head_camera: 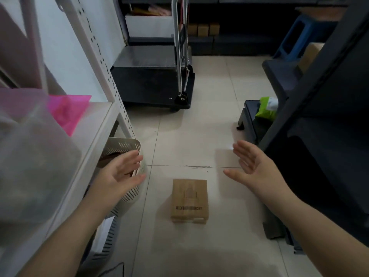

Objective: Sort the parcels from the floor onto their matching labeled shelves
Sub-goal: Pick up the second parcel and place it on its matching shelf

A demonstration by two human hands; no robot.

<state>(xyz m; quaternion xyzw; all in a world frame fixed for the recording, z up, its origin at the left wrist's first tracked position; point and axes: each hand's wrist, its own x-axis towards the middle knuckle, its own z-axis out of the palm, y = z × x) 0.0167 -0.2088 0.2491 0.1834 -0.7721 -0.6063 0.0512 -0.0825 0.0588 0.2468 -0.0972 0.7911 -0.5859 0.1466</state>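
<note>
A small brown cardboard parcel (189, 199) with a printed barcode lies flat on the tiled floor, low in the middle of the view. My left hand (121, 172) hovers to its upper left, palm inward, fingers spread, holding nothing. My right hand (253, 166) hovers to its upper right, also open and empty. Both hands are above the parcel and apart from it. A white shelf unit (95, 124) stands on the left and a dark shelf unit (327, 108) on the right.
A white slotted basket (127, 198) sits under the left shelf beside my left hand. A pink plastic bag (67, 110) lies on the white shelf. A black platform trolley (151, 76) stands ahead. A green packet (267, 108) rests on a low dark step at right.
</note>
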